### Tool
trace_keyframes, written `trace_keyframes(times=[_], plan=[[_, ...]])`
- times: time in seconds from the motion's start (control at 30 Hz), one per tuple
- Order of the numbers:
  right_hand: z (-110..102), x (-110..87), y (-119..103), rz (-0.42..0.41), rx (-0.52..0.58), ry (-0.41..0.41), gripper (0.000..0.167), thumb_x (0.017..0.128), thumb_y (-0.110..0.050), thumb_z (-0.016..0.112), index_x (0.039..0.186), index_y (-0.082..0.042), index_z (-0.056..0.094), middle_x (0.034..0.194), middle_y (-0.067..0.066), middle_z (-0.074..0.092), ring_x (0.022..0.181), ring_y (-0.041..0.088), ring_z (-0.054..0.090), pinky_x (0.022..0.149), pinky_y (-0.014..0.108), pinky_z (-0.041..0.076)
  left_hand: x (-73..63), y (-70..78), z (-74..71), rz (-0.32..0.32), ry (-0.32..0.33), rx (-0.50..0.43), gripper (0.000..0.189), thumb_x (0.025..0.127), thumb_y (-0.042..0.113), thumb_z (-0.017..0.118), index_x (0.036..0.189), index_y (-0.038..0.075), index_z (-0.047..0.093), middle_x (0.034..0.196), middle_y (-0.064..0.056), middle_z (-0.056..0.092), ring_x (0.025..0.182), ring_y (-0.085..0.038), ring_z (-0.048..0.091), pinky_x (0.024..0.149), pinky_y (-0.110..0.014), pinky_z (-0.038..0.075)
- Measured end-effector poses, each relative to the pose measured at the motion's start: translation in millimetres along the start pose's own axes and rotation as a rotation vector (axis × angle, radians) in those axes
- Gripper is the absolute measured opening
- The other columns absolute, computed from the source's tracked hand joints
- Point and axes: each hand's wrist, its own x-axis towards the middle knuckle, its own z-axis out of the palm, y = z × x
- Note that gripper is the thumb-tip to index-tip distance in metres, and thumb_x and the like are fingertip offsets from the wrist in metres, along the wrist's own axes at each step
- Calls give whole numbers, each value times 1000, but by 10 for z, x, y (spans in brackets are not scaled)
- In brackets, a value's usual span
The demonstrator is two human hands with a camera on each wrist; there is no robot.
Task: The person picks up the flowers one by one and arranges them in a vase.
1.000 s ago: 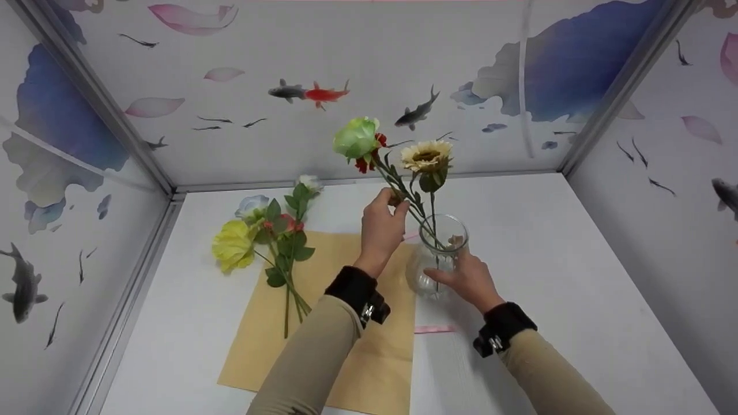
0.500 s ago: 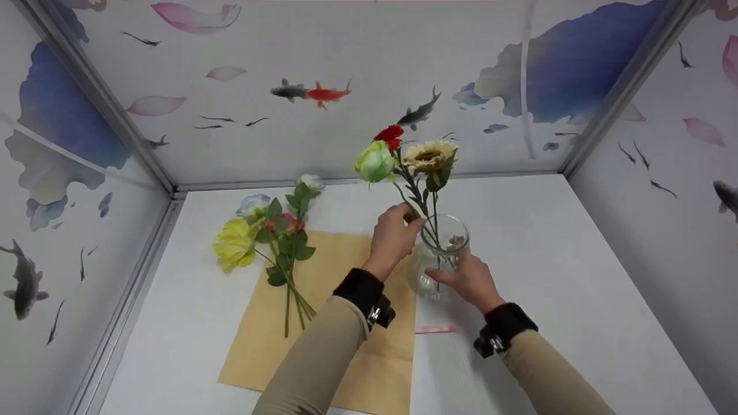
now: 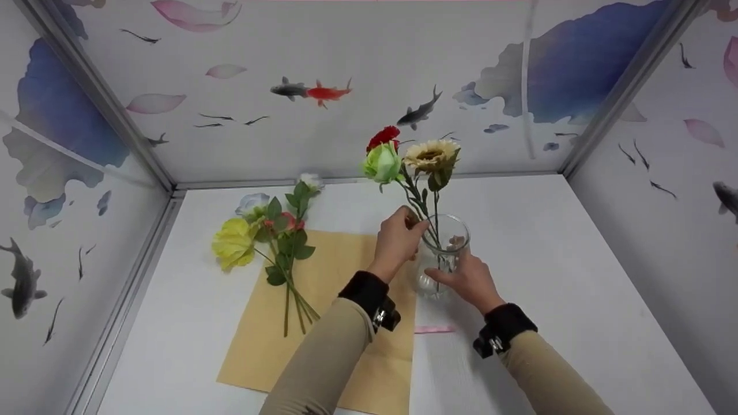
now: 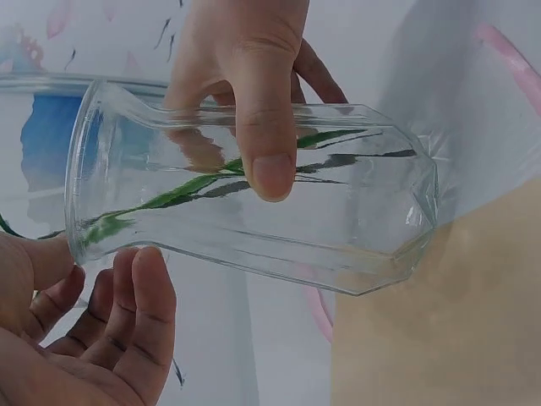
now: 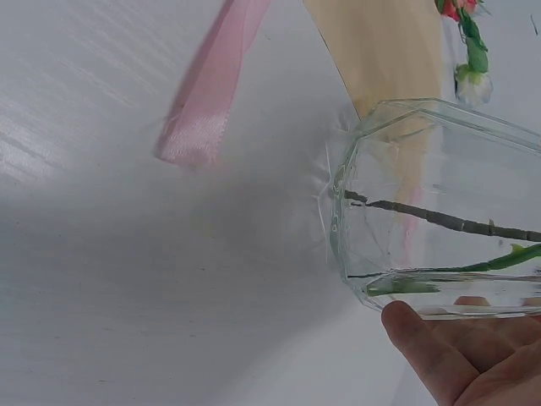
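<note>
A clear glass vase (image 3: pixel 443 271) stands on the white table, several stems inside it. My right hand (image 3: pixel 470 279) holds the vase from the right, its thumb (image 4: pixel 269 161) lying across the glass in the left wrist view. At the rim's left side my left hand (image 3: pixel 398 239) pinches the stems of a green rose (image 3: pixel 383 163) and a red flower (image 3: pixel 383 138), which lean left out of the vase. A cream sunflower (image 3: pixel 431 157) with a brown centre rises upright beside them. In the right wrist view, stem ends (image 5: pixel 461 223) show low inside the glass.
Left of the vase lies a sheet of brown paper (image 3: pixel 369 357). Loose flowers lie over its upper left corner: a yellow one (image 3: pixel 233 245), a pale blue one (image 3: pixel 252 204), a white one (image 3: pixel 310 183) and a red one. A pink ribbon (image 5: pixel 207 101) lies by the vase's base.
My left hand has moved right and slightly down to the vase's rim. The green rose and red flower have shifted, their stems reaching deeper inside. My right hand stays on the vase.
</note>
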Motion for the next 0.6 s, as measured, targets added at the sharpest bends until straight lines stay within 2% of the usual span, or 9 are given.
trace_keyframes(times=[0.17, 0.3, 0.43, 0.6], plan=[[3, -1, 3, -13, 5, 2, 98, 83, -49, 82, 152, -1, 31, 125, 36, 63, 113, 46, 65, 89, 55, 52, 3, -75, -36, -88, -63, -125, 34, 101, 42, 65, 111, 9, 61, 101, -10, 63, 60, -17, 62, 54, -30, 58], [7, -3, 6, -27, 9, 0, 98, 84, -48, 82, 153, -2, 30, 126, 36, 63, 113, 47, 64, 89, 56, 52, -6, -148, -70, -110, -106, -185, 39, 102, 45, 61, 113, 8, 62, 106, -18, 66, 61, -18, 62, 56, -31, 59], [7, -6, -1, -27, 11, 8, 98, 83, -48, 83, 152, -1, 32, 126, 35, 63, 113, 46, 65, 89, 56, 53, -10, -217, -113, -100, -118, -171, 36, 105, 42, 56, 111, 7, 64, 100, -16, 67, 60, -17, 61, 56, -31, 59], [1, -7, -9, 1, 13, 7, 97, 82, -51, 83, 148, 1, 36, 127, 34, 63, 113, 44, 65, 89, 54, 53, -7, -314, -210, -85, -99, -104, 35, 106, 39, 54, 113, 6, 64, 90, -7, 65, 61, -19, 62, 56, -30, 58]])
